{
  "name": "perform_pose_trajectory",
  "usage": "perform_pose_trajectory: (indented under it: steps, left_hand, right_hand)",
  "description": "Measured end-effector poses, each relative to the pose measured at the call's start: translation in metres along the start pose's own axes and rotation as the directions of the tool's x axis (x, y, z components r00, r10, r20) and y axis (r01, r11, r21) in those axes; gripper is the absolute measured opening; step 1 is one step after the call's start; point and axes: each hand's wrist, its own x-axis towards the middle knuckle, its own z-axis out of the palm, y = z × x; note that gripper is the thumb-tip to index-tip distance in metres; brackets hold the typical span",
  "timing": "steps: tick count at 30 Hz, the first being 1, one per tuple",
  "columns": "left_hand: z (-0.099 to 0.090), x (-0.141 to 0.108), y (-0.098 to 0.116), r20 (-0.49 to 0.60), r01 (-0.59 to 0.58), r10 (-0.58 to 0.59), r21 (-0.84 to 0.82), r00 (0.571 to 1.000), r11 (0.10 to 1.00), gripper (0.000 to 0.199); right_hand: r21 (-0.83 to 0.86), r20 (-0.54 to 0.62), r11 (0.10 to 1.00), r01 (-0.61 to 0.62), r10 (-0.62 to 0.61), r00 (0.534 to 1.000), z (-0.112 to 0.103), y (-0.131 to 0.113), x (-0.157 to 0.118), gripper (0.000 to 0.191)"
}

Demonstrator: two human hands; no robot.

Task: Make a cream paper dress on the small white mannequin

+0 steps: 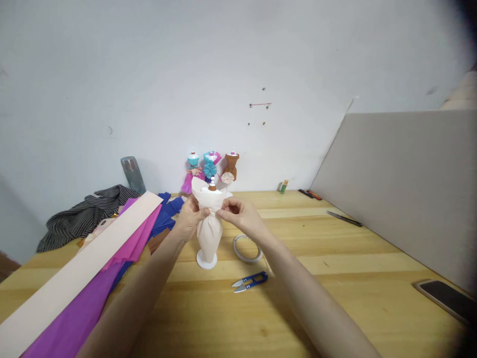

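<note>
on the wooden table [357,283], i see the dress form [209,241] upright, long axis near vertical, brown neck [212,188] up and white disc base [202,259] down. a cream wrap [209,202] covers it, gathered at the waist, flaring above; i have left hand [191,215] and right hand [240,214] pinching it there.

Bright, soft light spread broadly over the white wall [179,99], seeming to fall from above, while the partition [402,189] sat a duller grey and the right forearm [298,283] threw a blurry-edged shadow onto the wooden table [346,278]. Over at the right edge, black vignetting swallowed both corners, the wide lens stretched everything outward, and the phone [447,301] went soft! Nearer the middle, the thread snips [249,282] came through fairly crisp, though fine detail looked smeared.
</note>
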Motion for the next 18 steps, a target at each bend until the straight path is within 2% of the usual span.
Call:
perform_pose_trajectory:
  steps: [3, 5, 11, 14, 18]
  left_hand:
    - [0.0029, -0.0009, -0.0017, -0.034, -0.036, 0.037, 0.006, 0.999, 0.999, 0.061]
    - [0.0047, -0.0015, -0.0023, -0.056, -0.056, 0.056, 0.010, 0.997, 0.998, 0.058]
    - [0.0038, -0.0012, -0.0037, -0.023, -0.036, 0.036, 0.003, 0.999, 0.999, 0.060]
    - [0.0028, -0.0007, -0.0038, 0.009, -0.024, 0.024, -0.001, 1.000, 1.000, 0.061]
    - [0.0037, -0.0010, -0.0025, -0.006, -0.016, 0.016, -0.015, 1.000, 1.000, 0.063]
  right_hand:
    - [-0.101, -0.037, 0.995, 0.020, -0.024, 0.999, 0.0015, 0.0042, 0.0005, 0.019]
    - [-0.106, -0.048, 0.994, 0.011, -0.016, 0.999, 0.0011, 0.0055, 0.0014, 0.018]
    - [-0.001, -0.028, 1.000, -0.028, 0.028, 0.999, 0.0010, 0.0050, 0.0041, 0.021]
    - [0.042, -0.055, 0.999, -0.030, 0.032, 0.998, 0.0037, 0.0060, 0.0042, 0.023]
    - [0.084, -0.067, 0.996, -0.021, 0.027, 0.997, 0.0060, 0.0068, 0.0037, 0.024]
